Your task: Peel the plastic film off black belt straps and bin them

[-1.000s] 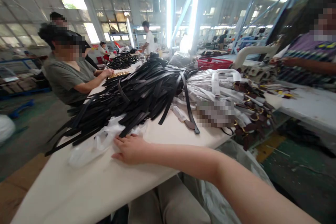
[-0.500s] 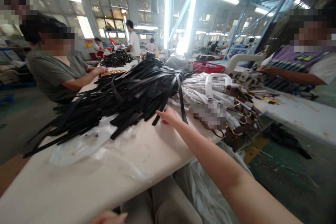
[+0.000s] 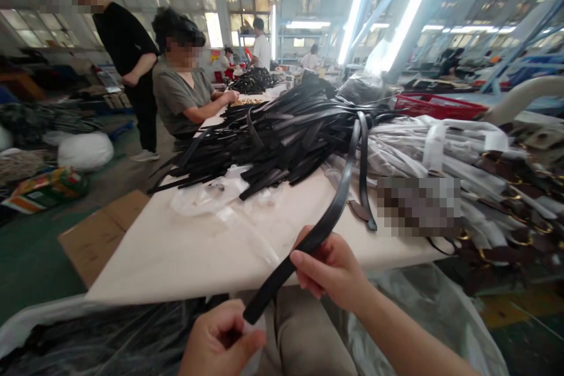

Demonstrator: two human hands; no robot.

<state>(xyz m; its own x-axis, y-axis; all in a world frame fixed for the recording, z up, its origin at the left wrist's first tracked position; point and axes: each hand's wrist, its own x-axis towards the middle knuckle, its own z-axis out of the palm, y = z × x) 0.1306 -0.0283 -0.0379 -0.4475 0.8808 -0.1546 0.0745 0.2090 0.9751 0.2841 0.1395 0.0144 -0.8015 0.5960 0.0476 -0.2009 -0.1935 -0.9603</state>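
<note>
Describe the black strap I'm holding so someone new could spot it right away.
Start at the white table and its big pile of black straps. One black strap runs from that pile to the near edge. Unlike the rest, it is lifted, pinched in the right hand.

strap pile [image 3: 282, 135] on table [image 3: 176, 252] | wrapped bundles [image 3: 440, 153] right of pile | red basket [image 3: 438, 107] behind bundles

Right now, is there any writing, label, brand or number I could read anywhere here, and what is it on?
None can be read.
The red and yellow sign on the far wall: too small and blurred.
The colourful printed bag on the floor: print too blurred.
The patch over the pale straps: blanked out.
The black strap held by the right hand and left hand: no marking visible.
</note>
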